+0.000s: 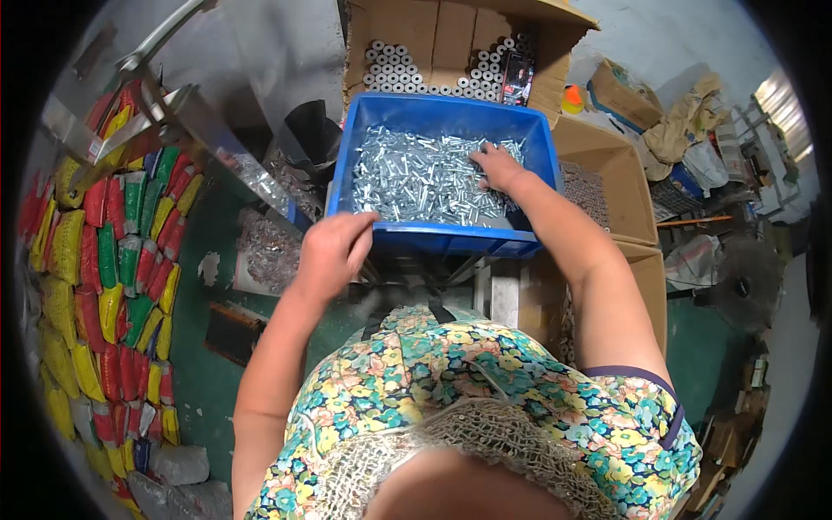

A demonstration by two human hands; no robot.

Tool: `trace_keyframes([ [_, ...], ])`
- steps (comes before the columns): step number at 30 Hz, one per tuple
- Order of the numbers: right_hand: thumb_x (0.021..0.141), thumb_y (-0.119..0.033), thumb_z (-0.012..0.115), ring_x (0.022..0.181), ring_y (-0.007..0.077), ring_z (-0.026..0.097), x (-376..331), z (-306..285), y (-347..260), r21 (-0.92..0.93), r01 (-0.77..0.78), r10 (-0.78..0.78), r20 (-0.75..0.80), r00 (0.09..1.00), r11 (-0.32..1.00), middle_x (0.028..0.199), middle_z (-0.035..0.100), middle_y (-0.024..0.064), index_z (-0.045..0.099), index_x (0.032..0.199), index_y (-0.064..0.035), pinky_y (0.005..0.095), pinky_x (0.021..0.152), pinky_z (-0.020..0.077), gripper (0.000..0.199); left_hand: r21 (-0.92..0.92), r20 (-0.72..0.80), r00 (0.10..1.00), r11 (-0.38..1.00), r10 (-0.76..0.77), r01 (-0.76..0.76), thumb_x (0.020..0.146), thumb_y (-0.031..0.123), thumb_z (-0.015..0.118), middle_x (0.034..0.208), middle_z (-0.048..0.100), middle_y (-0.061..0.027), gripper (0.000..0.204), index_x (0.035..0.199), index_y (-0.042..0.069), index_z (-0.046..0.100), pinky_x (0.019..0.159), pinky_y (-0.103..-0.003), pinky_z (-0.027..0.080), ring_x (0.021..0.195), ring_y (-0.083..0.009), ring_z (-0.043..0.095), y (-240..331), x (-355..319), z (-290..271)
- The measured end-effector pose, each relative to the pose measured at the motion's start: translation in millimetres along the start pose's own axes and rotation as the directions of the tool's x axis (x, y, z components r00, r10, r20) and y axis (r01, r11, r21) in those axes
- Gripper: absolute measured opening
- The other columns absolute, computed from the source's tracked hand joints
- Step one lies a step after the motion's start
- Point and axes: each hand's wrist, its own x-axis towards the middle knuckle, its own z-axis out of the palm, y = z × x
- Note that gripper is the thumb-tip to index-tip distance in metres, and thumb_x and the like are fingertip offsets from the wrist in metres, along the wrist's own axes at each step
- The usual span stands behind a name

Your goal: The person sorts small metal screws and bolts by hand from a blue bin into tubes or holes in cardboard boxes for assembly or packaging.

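Note:
A blue plastic bin holds a spread of small, silvery, pin-like metal pieces. Over the right part of this heap is my right hand, its fingers apart and touching the pieces. Whether any piece sits under those fingertips is hidden. At the bin's near left corner, my left hand is closed on the rim, thumb low on the outside and fingers on top. Part of the bin's bottom shows along its near side, where the pieces thin out.
Behind the bin, a cardboard box holds rows of round rolls. Open cartons stand to the right. A metal frame rises at left, near a black bucket. Colourful stacked bags line the far left.

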Motion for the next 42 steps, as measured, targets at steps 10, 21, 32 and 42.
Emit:
trace_keyframes([
  [10,0.069,-0.003,0.076,0.102,0.039,0.059,21,3,12,0.085,0.043,-0.048,0.049,0.998,0.995,0.107,0.057,0.02,0.063,0.096,-0.006,0.0424,0.087,0.0497,0.031,0.262,0.151,0.937,0.926,-0.316,0.27,0.085,0.023,0.061,0.084,0.068,-0.0163,0.019,0.092,0.01,0.072,0.072,-0.045,0.052,0.079,-0.0364,0.065,-23,52,45],
  [21,0.074,-0.01,0.071,0.089,0.0373,0.064,11,6,40,0.251,-0.067,0.117,-0.193,0.974,0.966,0.092,0.067,0.0196,0.066,0.092,-0.0039,0.0425,0.083,0.0507,0.02,0.132,0.153,0.974,0.98,-0.166,0.147,0.086,0.021,0.059,0.076,0.065,-0.0175,0.018,0.083,0.006,0.069,0.067,-0.047,0.05,0.073,-0.0374,0.064,-33,53,47],
  [32,0.078,-0.005,0.067,0.087,0.0436,0.061,5,18,32,0.147,0.044,-0.018,-0.176,0.984,0.988,0.094,0.065,0.0214,0.065,0.097,-0.0043,0.0447,0.081,0.0501,0.02,0.025,0.092,0.991,0.995,-0.101,0.1,0.084,0.019,0.059,0.069,0.063,-0.018,0.02,0.072,0.004,0.064,0.063,-0.048,0.05,0.067,-0.038,0.063,-43,47,48],
  [42,0.093,-0.015,0.059,0.061,0.0185,0.059,65,-33,-42,0.723,-0.191,0.221,0.055,0.974,0.664,0.07,0.064,0.0093,0.064,0.083,0.0026,0.0306,0.055,0.0456,0.021,-0.057,0.097,0.992,0.995,-0.075,0.081,0.081,0.018,0.058,0.067,0.062,-0.0175,0.02,0.067,0.005,0.063,0.062,-0.049,0.05,0.064,-0.0383,0.063,-63,37,57],
])
